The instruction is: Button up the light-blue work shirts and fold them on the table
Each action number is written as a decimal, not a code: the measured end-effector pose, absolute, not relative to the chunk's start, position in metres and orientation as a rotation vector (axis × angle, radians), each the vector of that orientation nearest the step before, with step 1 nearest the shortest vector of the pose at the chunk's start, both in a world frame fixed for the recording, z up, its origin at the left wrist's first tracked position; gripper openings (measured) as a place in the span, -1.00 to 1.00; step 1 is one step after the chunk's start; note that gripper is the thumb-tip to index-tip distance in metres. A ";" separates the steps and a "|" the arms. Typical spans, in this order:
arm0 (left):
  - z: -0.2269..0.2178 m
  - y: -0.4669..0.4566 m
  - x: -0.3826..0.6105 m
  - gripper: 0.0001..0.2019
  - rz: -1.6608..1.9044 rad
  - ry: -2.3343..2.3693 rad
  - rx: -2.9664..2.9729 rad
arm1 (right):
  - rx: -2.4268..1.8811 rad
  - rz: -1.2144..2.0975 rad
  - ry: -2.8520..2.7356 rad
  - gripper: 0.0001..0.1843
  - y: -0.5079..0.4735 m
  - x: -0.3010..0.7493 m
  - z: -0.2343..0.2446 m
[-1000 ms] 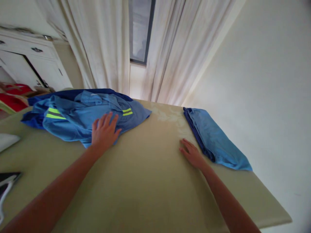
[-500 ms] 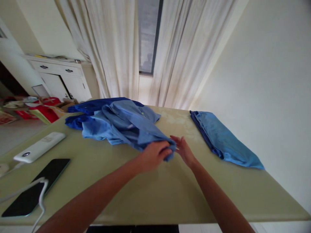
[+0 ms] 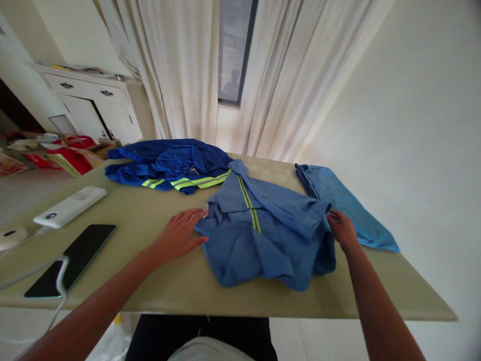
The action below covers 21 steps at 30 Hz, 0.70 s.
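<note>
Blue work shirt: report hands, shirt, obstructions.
Blue work shirt crumpled on the table. Left hand touching its left edge, right hand on its right edge. Dark blue striped garment behind, folded blue cloth beside right hand.

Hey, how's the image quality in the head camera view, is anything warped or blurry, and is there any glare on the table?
In the head view, wide-angle distortion makes the table slant and stretches the left forearm toward the frame edge; light through the white curtains looks soft, with no harsh glare or hard shadows; the blue work shirt looks reasonably sharp, its fine detail slightly soft.
</note>
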<state>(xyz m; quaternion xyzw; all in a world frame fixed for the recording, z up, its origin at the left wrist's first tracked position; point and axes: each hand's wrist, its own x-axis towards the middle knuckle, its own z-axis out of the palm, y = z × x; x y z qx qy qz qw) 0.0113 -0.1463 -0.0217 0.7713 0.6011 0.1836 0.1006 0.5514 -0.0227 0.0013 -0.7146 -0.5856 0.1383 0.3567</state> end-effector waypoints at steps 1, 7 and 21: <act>-0.030 -0.146 0.009 -0.38 0.505 1.736 2.260 | -1.915 0.232 -1.476 -0.27 -0.021 0.559 0.001; -0.051 -0.149 0.063 -0.29 0.503 1.461 2.405 | -1.645 0.311 -1.883 -0.29 -0.037 0.510 -0.007; -0.026 -0.179 0.048 -0.67 0.734 1.266 1.584 | -1.557 0.860 -2.650 -0.74 -0.036 0.457 0.006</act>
